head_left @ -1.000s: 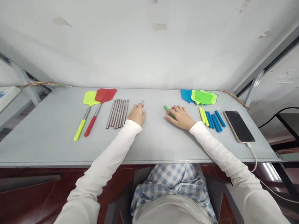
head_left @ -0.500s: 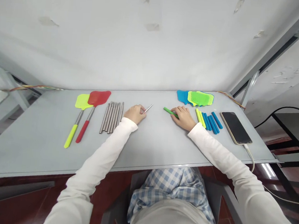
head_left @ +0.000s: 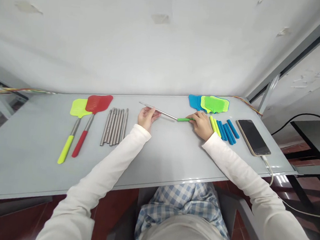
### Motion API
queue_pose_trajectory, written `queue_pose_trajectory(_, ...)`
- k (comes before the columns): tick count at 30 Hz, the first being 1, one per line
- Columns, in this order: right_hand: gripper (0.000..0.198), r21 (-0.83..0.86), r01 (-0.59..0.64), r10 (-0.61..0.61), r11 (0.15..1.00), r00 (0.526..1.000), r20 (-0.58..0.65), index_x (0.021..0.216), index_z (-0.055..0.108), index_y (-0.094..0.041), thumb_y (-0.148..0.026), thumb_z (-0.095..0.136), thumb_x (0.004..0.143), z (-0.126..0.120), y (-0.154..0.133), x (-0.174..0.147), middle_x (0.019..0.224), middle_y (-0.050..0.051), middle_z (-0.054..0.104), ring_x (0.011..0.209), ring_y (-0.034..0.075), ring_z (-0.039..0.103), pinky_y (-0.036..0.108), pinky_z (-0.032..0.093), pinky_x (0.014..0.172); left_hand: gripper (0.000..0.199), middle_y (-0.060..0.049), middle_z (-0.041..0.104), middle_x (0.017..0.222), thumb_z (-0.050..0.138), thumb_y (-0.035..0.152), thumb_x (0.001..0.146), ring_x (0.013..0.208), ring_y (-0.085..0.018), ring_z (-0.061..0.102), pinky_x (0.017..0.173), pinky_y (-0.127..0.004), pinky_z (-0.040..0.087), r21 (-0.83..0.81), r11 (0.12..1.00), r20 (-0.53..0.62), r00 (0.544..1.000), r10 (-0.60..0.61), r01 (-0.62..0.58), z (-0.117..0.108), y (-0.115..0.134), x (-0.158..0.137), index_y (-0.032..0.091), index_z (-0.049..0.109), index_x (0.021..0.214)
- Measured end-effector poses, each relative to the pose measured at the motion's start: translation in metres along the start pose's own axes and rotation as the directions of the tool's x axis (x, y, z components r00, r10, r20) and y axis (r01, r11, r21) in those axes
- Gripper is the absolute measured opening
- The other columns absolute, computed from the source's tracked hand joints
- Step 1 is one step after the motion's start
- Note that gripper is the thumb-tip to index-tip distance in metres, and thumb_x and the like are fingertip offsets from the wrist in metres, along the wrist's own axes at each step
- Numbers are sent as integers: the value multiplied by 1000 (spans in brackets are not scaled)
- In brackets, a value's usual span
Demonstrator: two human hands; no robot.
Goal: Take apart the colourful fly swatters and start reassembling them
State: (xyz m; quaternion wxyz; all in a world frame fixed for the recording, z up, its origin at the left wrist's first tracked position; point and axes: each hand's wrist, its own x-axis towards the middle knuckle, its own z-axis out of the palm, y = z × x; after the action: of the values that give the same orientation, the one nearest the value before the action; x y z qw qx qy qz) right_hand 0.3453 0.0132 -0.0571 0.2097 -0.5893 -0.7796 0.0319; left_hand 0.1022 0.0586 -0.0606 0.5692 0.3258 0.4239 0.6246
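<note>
A thin metal rod point(head_left: 167, 114) is pinched in the fingers of my left hand point(head_left: 146, 118), its tapered end pointing up and left. My right hand point(head_left: 203, 125) grips a green handle sleeve point(head_left: 183, 119). The rod's right end meets the sleeve's left end; whether it has entered the sleeve I cannot tell. Left of my left hand lie several metal rods point(head_left: 114, 127) in a row. Beside my right hand are two yellow sleeves point(head_left: 215, 127) and several blue sleeves point(head_left: 226, 131).
At the left lie a yellow fly swatter point(head_left: 66, 148) and a red fly swatter point(head_left: 80, 143). Loose swatter heads point(head_left: 214, 104), blue, yellow and green, are stacked near the wall. A phone point(head_left: 253, 137) with a plugged-in cable rests on the grey table point(head_left: 156, 153) at the right.
My left hand has turned the rod so its length lies across, its right end now at the green sleeve. My right hand has lifted the sleeve and brought it nearly level. The view has shifted slightly.
</note>
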Motion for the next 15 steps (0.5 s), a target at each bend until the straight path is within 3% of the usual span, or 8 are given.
queue_pose_trajectory(5, 36, 39, 9, -8, 999, 1000, -29, 113, 65, -20, -32, 35, 97, 1, -2, -1, 103, 13, 59, 95, 29, 50, 42, 35, 80, 33, 5, 63, 69, 74, 30, 69, 72, -10, 68, 87, -33, 55, -11, 1000, -36, 999, -19, 19, -2, 0, 3, 21, 43, 75)
queue_pose_trajectory(15, 40, 59, 33, -25, 998, 992, -121, 113, 65, -22, -32, 30, 97, 0, -1, -2, 100, 13, 58, 93, 29, 48, 43, 36, 82, 27, 5, 61, 68, 70, 28, 68, 71, -11, 68, 88, -34, 54, 44, 999, 40, 999, -31, 29, -1, 3, 0, 22, 47, 81)
